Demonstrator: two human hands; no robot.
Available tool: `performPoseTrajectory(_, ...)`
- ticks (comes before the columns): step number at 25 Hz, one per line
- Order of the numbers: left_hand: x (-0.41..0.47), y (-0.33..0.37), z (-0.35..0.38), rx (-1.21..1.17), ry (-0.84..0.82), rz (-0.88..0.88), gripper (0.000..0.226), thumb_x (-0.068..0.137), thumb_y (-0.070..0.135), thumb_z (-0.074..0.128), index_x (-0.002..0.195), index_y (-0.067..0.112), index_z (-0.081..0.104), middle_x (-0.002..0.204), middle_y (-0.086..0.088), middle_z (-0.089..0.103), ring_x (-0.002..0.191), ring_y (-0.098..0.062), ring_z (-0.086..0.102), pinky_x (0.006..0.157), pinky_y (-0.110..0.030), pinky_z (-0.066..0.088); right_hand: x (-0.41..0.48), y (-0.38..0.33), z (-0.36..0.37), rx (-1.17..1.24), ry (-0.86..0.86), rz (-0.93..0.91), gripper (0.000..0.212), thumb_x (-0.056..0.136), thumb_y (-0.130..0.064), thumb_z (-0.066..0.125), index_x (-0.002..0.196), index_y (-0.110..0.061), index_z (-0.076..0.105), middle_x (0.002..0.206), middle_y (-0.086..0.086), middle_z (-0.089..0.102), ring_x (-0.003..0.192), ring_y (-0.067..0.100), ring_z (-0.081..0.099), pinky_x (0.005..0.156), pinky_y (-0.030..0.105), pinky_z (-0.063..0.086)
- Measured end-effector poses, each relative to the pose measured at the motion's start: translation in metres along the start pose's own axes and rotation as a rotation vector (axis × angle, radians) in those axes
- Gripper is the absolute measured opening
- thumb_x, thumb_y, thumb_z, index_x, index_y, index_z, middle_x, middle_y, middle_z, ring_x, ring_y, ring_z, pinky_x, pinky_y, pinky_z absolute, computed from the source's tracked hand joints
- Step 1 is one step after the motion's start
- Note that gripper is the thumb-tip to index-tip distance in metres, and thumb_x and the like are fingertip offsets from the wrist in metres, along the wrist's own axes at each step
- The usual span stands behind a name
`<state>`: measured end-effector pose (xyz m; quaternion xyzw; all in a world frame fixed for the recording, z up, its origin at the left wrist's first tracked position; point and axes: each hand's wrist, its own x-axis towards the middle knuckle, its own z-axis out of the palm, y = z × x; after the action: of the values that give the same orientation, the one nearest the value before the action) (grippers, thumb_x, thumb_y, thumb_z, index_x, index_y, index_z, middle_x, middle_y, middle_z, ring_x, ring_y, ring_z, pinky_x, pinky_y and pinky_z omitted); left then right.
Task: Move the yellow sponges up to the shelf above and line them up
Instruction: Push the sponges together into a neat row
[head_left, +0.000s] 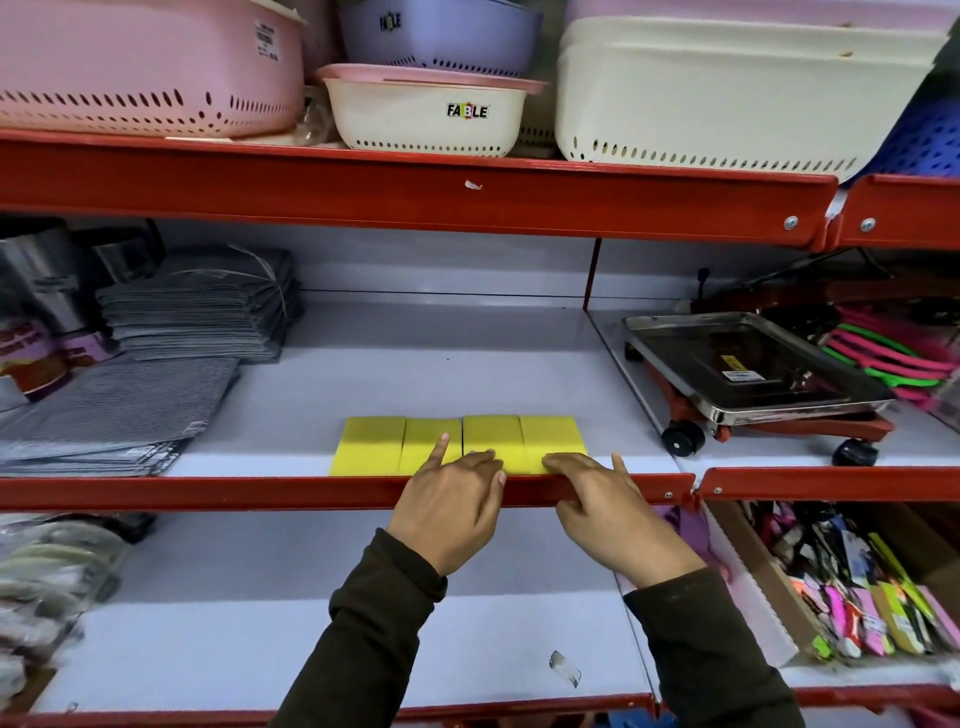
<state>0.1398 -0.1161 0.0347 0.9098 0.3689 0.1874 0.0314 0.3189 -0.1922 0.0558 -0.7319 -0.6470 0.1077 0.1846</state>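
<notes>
Several yellow sponges (457, 441) lie side by side in a row at the front of the middle shelf (441, 364), just behind its red front lip (208, 491). My left hand (452, 504) rests over the lip with its fingers spread, the fingertips touching the near edges of the two middle sponges. My right hand (608, 506) lies beside it, fingers spread, touching the near edge of the rightmost sponge. Neither hand grips anything. The near edges of the sponges are partly hidden by my fingers.
Grey cloth stacks (197, 306) and packs (114, 415) sit on the left of the middle shelf. A steel wheeled tray (748, 364) stands to the right. Plastic baskets (426, 109) fill the top shelf. A box of packaged tools (857, 582) sits on the lower shelf (311, 623), at its right.
</notes>
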Motion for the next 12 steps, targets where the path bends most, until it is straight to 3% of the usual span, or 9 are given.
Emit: performPoseTrajectory(12, -0.0067, -0.001, -0.0013, 0.006, -0.021, -0.021, 0.081, 0.092, 0.046, -0.003, 0.131, 0.014, 0.06, 0.144, -0.003, 0.059, 0.133, -0.012, 0.053, 0.126, -0.034, 0.007, -0.0018, -0.01, 0.0015, -0.034, -0.035, 0.004, 0.058, 0.087, -0.01, 0.045, 0.145, -0.018, 0.041, 0.152, -0.003, 0.042, 0.142, 0.011, 0.038, 0.124, 0.045, -0.002)
